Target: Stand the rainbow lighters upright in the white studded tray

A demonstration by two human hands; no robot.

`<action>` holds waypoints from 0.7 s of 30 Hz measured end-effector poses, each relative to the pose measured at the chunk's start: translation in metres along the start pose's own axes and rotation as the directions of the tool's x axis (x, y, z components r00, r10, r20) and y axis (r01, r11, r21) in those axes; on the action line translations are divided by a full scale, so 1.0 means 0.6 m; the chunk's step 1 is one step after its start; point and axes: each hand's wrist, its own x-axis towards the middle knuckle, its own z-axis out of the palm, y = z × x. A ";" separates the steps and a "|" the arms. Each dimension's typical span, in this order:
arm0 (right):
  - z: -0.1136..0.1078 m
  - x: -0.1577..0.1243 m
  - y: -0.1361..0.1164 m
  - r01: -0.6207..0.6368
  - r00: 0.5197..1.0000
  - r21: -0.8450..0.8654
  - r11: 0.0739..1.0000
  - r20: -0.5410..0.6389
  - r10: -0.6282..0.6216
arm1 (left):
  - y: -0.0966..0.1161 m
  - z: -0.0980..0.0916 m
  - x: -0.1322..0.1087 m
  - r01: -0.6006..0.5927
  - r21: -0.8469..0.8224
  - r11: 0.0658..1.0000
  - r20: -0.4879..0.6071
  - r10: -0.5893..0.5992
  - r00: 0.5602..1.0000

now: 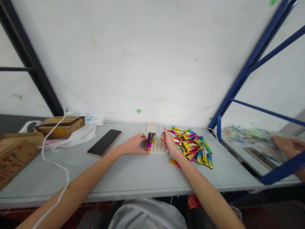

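Note:
A white tray with round holes [159, 148] lies on the grey table [133, 173] between my hands. Three rainbow-coloured tubes [150, 142] stand upright in its left end. My left hand [134, 144] rests against the tray's left side, touching the standing tubes. My right hand [168, 142] is at the tray's right side, its fingers pinched on a small dark-tipped tube held over the tray. A pile of several rainbow tubes [192, 145] lies just right of that hand. One loose tube [174, 163] lies under my right wrist.
A second white tray [152, 127] lies behind the first. A dark phone [104, 142] lies to the left, beyond it a plastic bag [78, 135], cardboard boxes [60, 125] and a white cable [53, 160]. Blue frame bars [240, 79] stand on the right; another person's hands [287, 144] work there.

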 end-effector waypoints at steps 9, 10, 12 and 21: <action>-0.001 -0.007 0.011 0.085 0.996 -0.066 0.994 -0.001 -0.085 | 0.002 -0.002 0.002 0.010 0.014 1.000 0.023 -0.011 1.000; -0.002 -0.007 0.012 0.092 0.996 -0.070 0.993 0.004 -0.092 | 0.002 -0.003 0.002 0.011 0.014 1.000 0.024 -0.011 1.000; -0.003 -0.005 0.014 0.093 0.996 -0.080 0.992 0.006 -0.093 | 0.002 -0.003 0.001 0.011 0.013 1.000 0.021 -0.011 1.000; -0.011 -0.003 0.004 0.397 0.918 -0.268 0.878 0.116 -0.380 | 0.001 -0.003 0.003 0.001 -0.008 1.000 0.021 -0.001 1.000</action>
